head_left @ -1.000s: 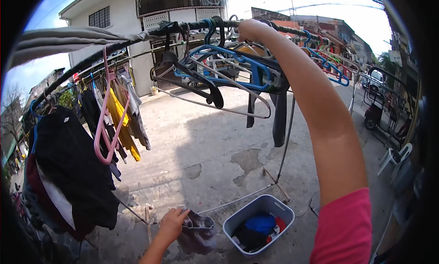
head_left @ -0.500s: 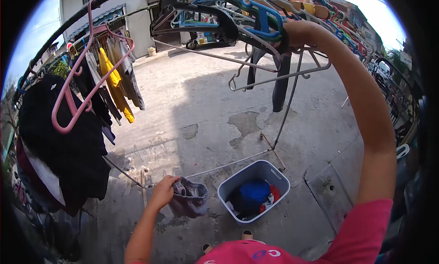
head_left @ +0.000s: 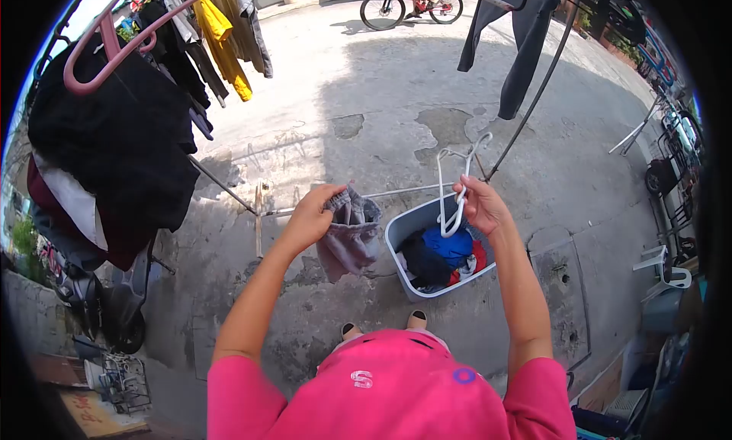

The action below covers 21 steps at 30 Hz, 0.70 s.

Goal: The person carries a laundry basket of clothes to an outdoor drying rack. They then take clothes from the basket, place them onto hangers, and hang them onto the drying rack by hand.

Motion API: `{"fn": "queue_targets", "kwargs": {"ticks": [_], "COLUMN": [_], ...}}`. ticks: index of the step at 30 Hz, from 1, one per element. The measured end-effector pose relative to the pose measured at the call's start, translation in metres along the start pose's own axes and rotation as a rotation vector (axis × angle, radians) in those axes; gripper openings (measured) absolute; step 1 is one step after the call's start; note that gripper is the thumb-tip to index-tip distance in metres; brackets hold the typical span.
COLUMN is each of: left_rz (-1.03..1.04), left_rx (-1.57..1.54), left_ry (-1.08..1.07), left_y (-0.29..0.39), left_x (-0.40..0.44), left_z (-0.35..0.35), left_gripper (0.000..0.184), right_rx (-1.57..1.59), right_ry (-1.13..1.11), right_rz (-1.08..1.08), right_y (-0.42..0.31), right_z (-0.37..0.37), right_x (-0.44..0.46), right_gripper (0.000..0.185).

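My left hand (head_left: pixel 313 216) grips the waistband of grey shorts (head_left: pixel 349 238), which hang with the elastic opening facing up. Over the basket, my right hand (head_left: pixel 483 205) holds a white plastic hanger (head_left: pixel 453 200) with its hook pointing up and away. The hanger and the shorts are apart. Below my right hand stands a grey-blue laundry basket (head_left: pixel 404 276) on the ground. Inside it lie a blue cloth (head_left: pixel 451 245), a dark cloth (head_left: pixel 423 261) and a red one (head_left: pixel 479 255).
Dark garments (head_left: pixel 107 142) and a pink hanger (head_left: pixel 114 55) hang at the left. Dark trousers (head_left: pixel 522 47) hang at the upper right beside a rack pole (head_left: pixel 534 104). A bicycle (head_left: pixel 412 5) with a rider partly cut off is at the top. A white chair (head_left: pixel 667 280) stands far right.
My right hand has come down from the overhead hangers with a white hanger in it. My left hand has risen with the shorts. The view has tilted downward, and a bicycle has appeared.
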<state>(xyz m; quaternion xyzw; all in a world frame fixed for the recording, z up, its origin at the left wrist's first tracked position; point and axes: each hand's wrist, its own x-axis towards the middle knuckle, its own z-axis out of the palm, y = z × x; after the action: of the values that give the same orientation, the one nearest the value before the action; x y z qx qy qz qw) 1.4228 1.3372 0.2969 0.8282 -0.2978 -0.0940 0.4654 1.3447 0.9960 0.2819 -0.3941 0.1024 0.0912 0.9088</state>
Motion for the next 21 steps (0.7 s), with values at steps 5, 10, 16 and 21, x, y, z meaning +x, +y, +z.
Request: {"fn": "queue_targets", "kwargs": {"ticks": [5, 10, 16, 21], "left_rz": [0.191, 0.356, 0.569, 0.731], "left_rx": [0.209, 0.403, 0.709, 0.974], "left_ry": [0.116, 0.214, 0.408, 0.393], "left_y": [0.045, 0.097, 0.112, 0.119], "left_x": [-0.006, -0.009, 0.011, 0.034], "left_z": [-0.003, -0.007, -0.014, -0.011], "left_gripper": [0.055, 0.049, 0.029, 0.027], "right_rx": [-0.006, -0.093, -0.013, 0.067], "right_ry": [0.034, -0.059, -0.153, -0.150], "right_rz": [-0.344, -0.558, -0.610, -0.644], "right_y": [0.057, 0.067, 0.056, 0.047], "right_z": [0.075, 0.135, 0.158, 0.148], "right_x": [0.012, 0.017, 0.012, 0.014], "right_gripper": [0.011, 0.011, 0.009, 0.008]}}
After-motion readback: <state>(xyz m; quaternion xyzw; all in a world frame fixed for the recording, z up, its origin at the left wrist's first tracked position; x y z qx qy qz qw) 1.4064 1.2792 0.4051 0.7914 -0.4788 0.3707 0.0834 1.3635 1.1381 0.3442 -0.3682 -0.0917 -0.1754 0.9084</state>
